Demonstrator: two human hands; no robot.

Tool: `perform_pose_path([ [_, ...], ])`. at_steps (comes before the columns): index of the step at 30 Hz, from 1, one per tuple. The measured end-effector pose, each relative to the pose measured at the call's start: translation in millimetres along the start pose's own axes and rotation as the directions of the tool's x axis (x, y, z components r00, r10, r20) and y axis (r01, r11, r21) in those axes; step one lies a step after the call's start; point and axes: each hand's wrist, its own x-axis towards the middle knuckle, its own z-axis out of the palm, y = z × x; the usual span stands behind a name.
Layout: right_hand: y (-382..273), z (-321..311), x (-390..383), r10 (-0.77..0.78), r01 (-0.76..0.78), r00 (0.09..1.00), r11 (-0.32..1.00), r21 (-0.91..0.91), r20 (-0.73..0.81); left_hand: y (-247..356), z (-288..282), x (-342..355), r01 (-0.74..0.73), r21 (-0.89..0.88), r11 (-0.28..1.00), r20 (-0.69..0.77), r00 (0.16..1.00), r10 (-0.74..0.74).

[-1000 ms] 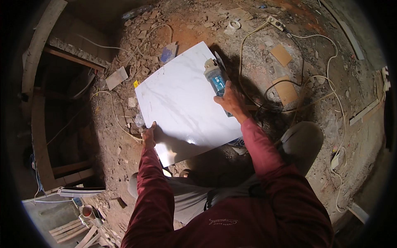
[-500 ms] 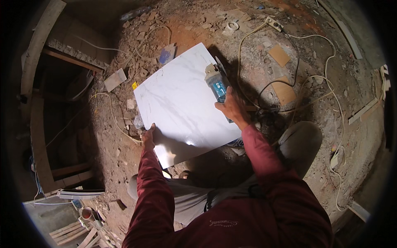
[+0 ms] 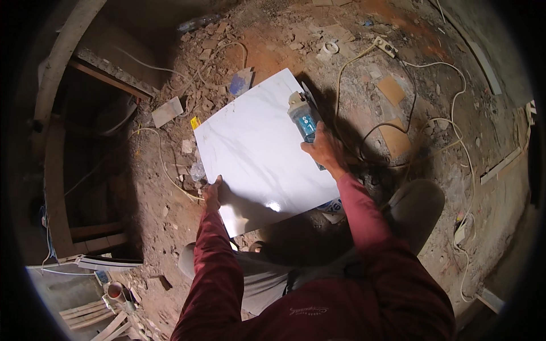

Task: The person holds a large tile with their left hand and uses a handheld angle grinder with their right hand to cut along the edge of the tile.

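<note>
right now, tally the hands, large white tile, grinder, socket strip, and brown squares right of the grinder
Hands: 2 (left hand, right hand)
Large white tile: 1
Grinder: 1
Socket strip: 1
Brown squares: 2 (upper square, lower square)
Total: 7

Two hands (image 3: 211,196) (image 3: 326,150), one grinder (image 3: 306,124), one tile (image 3: 253,153)

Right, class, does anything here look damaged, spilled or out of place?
Yes: broken rubble is strewn over the floor around the white tile, which looks oddly clean against it. A power strip lies loose there too, beyond the tile to the right, with cables trailing untidily.
</note>
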Motion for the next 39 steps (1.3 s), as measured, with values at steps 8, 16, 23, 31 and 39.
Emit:
perform_pose_path([
  [8,-25.9,1.3,42.9,-0.078,0.078,0.994,0.997,-0.013,-0.082,4.3,0.4,-8.5,0.031,-0.078,0.997,0.009,1.0,-0.03],
  [16,-28.9,-1.0,45.9,-0.091,0.089,0.993,0.996,-0.027,-0.074,-15.8,3.4,15.5,-0.085,0.039,0.996,0.008,0.996,0.085],
  [23,-24.6,-5.1,27.9,-0.012,0.012,0.999,1.0,0.015,-0.033,-26.6,5.0,26.3,-0.035,-0.272,0.962,0.026,0.999,0.044],
  [31,-15.3,-3.3,16.2,0.008,-0.008,1.0,1.0,0.025,-0.007,-27.1,0.9,32.8,0.001,-0.16,0.987,0.046,0.999,0.006],
  [39,-9.6,-1.0,-0.8,0.009,-0.009,1.0,0.999,0.05,0.012,-41.4,-1.6,30.1,-0.113,-0.203,0.973,0.042,0.991,0.124],
])
